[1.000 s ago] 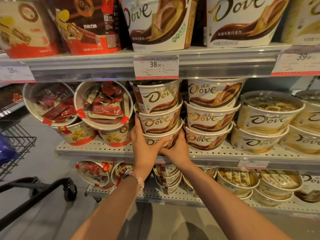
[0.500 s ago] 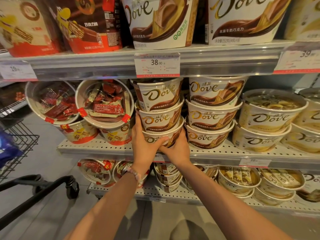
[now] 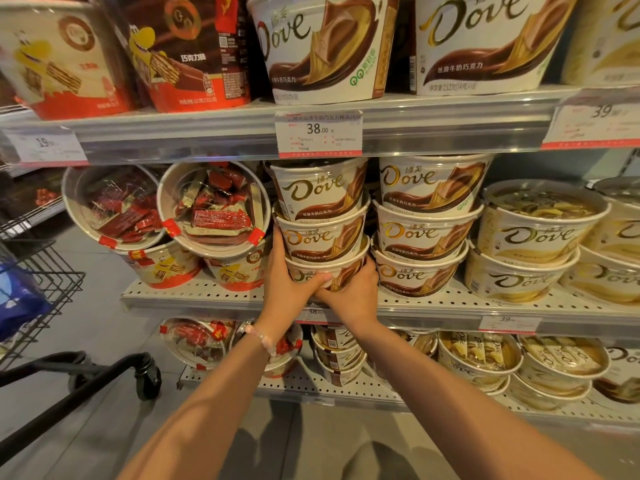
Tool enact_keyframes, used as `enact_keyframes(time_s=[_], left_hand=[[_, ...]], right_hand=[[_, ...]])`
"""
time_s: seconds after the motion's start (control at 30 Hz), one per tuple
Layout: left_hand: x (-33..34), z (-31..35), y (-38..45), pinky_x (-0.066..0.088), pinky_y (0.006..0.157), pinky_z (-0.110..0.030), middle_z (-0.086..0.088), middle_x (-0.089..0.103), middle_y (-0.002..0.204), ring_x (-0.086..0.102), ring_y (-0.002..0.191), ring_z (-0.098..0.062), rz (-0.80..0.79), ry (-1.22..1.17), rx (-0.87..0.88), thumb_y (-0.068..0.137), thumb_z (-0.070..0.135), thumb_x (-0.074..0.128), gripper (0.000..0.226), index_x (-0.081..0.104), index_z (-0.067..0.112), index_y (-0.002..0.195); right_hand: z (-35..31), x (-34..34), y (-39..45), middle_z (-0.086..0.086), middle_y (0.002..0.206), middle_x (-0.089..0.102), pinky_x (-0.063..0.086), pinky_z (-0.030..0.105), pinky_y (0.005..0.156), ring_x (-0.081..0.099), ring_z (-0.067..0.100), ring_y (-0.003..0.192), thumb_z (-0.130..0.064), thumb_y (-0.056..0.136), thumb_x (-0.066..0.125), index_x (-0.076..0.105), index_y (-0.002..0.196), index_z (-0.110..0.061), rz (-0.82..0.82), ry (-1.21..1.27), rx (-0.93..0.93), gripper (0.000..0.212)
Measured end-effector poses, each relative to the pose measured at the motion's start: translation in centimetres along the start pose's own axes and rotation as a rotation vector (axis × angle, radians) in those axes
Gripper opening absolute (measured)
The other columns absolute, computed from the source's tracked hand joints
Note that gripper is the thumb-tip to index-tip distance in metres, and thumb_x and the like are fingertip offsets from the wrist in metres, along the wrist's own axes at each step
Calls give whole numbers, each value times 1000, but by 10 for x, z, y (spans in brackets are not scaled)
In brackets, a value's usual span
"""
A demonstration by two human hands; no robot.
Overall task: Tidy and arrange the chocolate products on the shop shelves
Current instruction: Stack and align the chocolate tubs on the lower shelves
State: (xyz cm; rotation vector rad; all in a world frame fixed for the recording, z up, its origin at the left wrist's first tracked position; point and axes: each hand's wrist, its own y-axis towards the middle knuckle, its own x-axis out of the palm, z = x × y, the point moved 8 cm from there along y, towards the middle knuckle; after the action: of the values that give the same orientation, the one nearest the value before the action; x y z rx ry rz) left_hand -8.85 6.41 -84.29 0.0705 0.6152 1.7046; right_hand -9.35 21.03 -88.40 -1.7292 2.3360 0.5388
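Both hands gripped the bottom tub (image 3: 323, 275) of a three-high stack of Dove tubs (image 3: 320, 220) on the middle shelf (image 3: 194, 296). The left hand (image 3: 287, 282) wrapped the stack's left side, its thumb lying across the front of the bottom tub and its fingers reaching up beside the middle tub. The right hand (image 3: 356, 292) clasped the lower right of that bottom tub, touching the left hand at the front. A bead bracelet (image 3: 259, 337) sat on the left wrist.

Just right of the stack stood a second stack of three Dove tubs (image 3: 426, 226), and further right from it were paler Dove tubs (image 3: 533, 244) stacked two high. Left of the held stack, two tubs of red-wrapped wafers (image 3: 211, 206) leaned on their sides, lids facing out, on top of upright tubs. Directly above the stack a price label reading 38.00 (image 3: 318, 133) hung on the upper shelf edge. A shopping trolley (image 3: 41, 282) stood well to the left of the stack, on the floor.
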Motion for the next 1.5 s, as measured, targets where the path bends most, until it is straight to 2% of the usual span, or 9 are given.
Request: enact_keyframes(time_s=[0.13, 0.23, 0.37, 0.43, 0.53, 0.63, 0.9, 1.23, 1.5], left_hand=[[4, 9, -19, 22, 110, -19, -5, 26, 150, 22, 133, -3, 180, 123, 16, 68, 22, 82, 104, 15, 25, 147], [11, 12, -22, 15, 106, -15, -6, 20, 152, 17, 137, -8, 201, 107, -10, 67, 24, 82, 110, 8, 25, 149], [7, 9, -15, 6, 91, 10, -4, 24, 151, 16, 125, 5, 200, 127, 9, 70, 18, 81, 106, 10, 21, 149], [5, 7, -12, 10, 95, 7, -1, 26, 150, 20, 128, 2, 187, 134, 15, 68, 18, 82, 107, 12, 21, 149], [3, 1, -6, 25, 113, -27, 5, 25, 151, 24, 137, -8, 132, 97, -4, 68, 19, 82, 108, 11, 24, 149], [3, -5, -3, 36, 108, -47, 15, 24, 147, 26, 138, -10, 76, 41, -29, 68, 22, 82, 109, 10, 29, 149], [1, -10, 2, 32, 109, -49, 5, 22, 154, 24, 140, -14, -24, 26, -16, 70, 26, 80, 109, 7, 28, 150], [16, -10, -21, 33, 110, -44, -4, 35, 148, 33, 136, -17, 169, -17, -74, 72, 12, 79, 96, 20, 16, 147], [12, -15, -14, 37, 107, -44, 2, 39, 145, 37, 132, -11, 112, -11, -94, 72, 12, 78, 95, 20, 20, 147]], right_hand=[[1, 2, 12, 12, 142, 36, 31, 37, 110, 31, 26, 135, -28, 62, 85, 21, 142, -9, -108, 33, 3, 104], [-5, 3, 19, 11, 137, 46, 36, 41, 109, 42, 22, 130, -14, 60, 86, 32, 138, -6, -146, 135, -24, 95], [-3, -1, 15, 7, 132, 52, 40, 36, 106, 49, 19, 124, -12, 53, 89, 38, 133, -9, -106, 187, -64, 95], [-1, -2, 12, 7, 133, 50, 40, 38, 105, 47, 20, 125, -20, 53, 89, 35, 135, -11, -56, 148, -66, 98], [-2, -2, 8, 8, 135, 48, 39, 42, 104, 45, 22, 126, -26, 53, 89, 32, 136, -11, 0, 112, -63, 102], [-4, -3, 4, 9, 137, 45, 37, 43, 105, 42, 23, 128, -30, 53, 88, 29, 138, -9, 32, 101, -68, 106], [-6, -2, 1, 10, 141, 39, 34, 41, 108, 35, 24, 132, -36, 52, 89, 25, 140, -8, 15, 74, -76, 112], [1, -2, 3, 7, 142, 43, 35, 39, 108, 39, 20, 132, -23, 66, 82, 27, 142, -8, -65, 30, -117, 95], [5, -2, 0, 12, 141, 41, 33, 40, 108, 36, 23, 133, -34, 64, 83, 28, 140, -4, 14, -16, -101, 99]])
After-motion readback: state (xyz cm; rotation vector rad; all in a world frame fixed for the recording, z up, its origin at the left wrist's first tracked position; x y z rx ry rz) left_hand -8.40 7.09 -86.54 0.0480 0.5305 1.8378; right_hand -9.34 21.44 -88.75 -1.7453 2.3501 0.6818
